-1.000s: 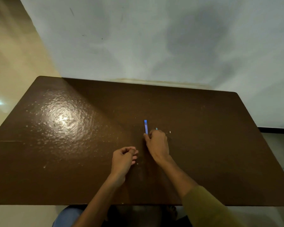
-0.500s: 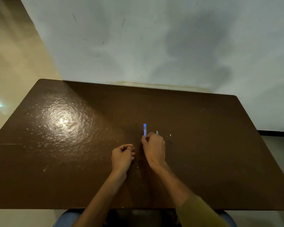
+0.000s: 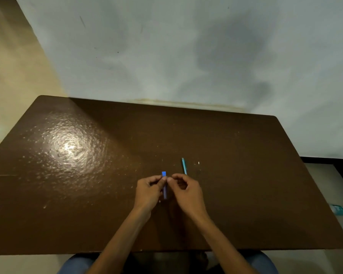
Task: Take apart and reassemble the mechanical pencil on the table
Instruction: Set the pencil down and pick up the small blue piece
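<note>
Pencil barrel (image 3: 164, 186) pinched by left hand (image 3: 149, 191) and right hand (image 3: 186, 192), teal inner tube (image 3: 184, 166) on table (image 3: 246, 175)

I see the mechanical pencil apart in pieces just below the centre of the frame. The blue barrel (image 3: 164, 184) is a short, straight tube, running roughly top to bottom in the frame, its brighter squared end uppermost and its middle hidden from me. To its right and slightly higher lies a thin teal inner piece (image 3: 184, 166), slanted a little, lower end partly hidden. Further right, a tiny white part (image 3: 198, 163) lies apart; I cannot tell what it is
</note>
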